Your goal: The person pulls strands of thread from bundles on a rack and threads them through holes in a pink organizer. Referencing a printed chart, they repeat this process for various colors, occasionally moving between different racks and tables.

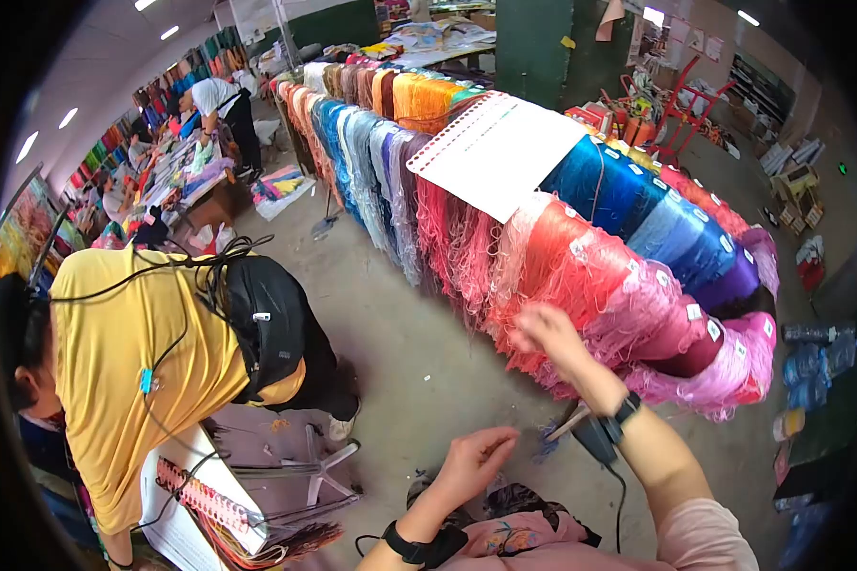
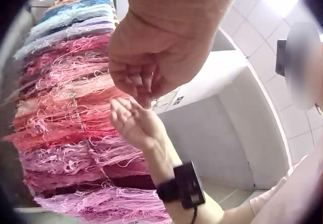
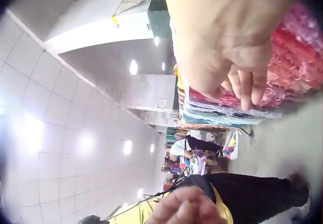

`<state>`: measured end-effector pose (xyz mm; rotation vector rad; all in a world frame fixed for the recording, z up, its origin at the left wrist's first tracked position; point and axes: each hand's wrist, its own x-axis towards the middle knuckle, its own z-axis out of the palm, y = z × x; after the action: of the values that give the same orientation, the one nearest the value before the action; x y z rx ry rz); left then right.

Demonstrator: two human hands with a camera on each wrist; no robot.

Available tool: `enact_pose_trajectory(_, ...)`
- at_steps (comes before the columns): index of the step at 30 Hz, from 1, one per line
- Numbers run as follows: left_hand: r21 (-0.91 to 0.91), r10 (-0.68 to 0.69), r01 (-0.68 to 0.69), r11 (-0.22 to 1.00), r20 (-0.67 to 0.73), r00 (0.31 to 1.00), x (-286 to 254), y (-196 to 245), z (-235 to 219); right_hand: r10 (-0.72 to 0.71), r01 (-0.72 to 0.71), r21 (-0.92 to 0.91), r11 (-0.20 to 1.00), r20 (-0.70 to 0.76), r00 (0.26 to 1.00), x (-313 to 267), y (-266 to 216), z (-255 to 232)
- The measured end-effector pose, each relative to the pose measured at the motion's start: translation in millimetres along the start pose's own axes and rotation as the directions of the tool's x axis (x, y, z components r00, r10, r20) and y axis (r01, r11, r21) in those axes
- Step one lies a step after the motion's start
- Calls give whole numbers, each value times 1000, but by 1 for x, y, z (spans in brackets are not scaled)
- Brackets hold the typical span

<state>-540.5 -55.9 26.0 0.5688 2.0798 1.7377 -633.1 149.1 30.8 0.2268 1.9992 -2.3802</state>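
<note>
My right hand [image 1: 552, 338] hovers beside the coral thread skeins [image 1: 552, 238] hanging on the long rack, its fingers loosely bent. The right wrist view shows that hand [image 3: 227, 52] with nothing in its fingers and pink and red skeins [image 3: 298, 57] behind it. Lower down, in front of my body, my left hand [image 1: 476, 466] hangs with loosely curled fingers. From the left wrist, the same hand [image 2: 161, 47] has its thumb close to the fingertips, and no held thing shows. A white sheet with a red-patterned edge [image 1: 500, 152] lies on top of the skeins.
A person in a yellow top [image 1: 152, 352] bends over at the left, near a wheeled chair base [image 1: 319, 466]. Stacked papers with thread samples [image 1: 209, 495] are below them. Farther back, another person [image 1: 224, 114] leans over a cluttered table. A red hand truck [image 1: 681, 109] stands at the right.
</note>
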Motion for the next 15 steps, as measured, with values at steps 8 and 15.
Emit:
enact_pose_trajectory(8,-127,-106,125,984,141,984,80,-53,-62,182,-131,567,813,-35,983,207,-33,24)
enact_pose_trajectory(15,-360,-32,80,930,136,990,182,-45,-118,216,-245,628,739,125,968,255,-121,2)
